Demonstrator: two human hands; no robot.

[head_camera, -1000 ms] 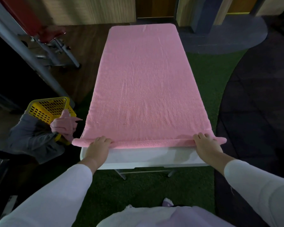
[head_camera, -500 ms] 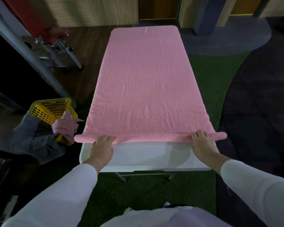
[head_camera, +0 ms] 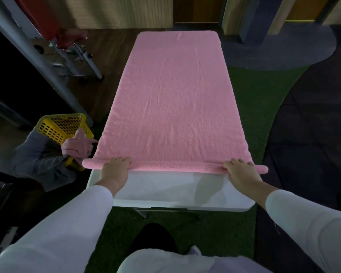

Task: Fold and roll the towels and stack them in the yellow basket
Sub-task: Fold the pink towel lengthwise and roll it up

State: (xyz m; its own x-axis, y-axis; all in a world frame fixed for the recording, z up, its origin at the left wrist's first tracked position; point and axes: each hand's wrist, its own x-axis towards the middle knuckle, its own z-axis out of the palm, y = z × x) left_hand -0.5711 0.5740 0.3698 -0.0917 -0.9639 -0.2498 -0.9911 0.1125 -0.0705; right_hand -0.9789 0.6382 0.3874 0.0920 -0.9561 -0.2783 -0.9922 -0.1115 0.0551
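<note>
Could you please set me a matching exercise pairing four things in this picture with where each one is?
1 pink towel
2 yellow basket
3 left hand
4 right hand

A left of the white table, by a grey sleeve
B on the roll's right end
C spread along the table, near edge rolled
D on the roll's left end

Pairs: 1-C, 2-A, 3-D, 4-B

Your left hand point(head_camera: 115, 170) and right hand point(head_camera: 240, 171) have pushed the rolled near end of the pink towel point(head_camera: 175, 105) farther along the surface point(head_camera: 175, 191). The roll is now slightly thicker. A wider strip of bare white surface shows nearer than the roll.
</note>
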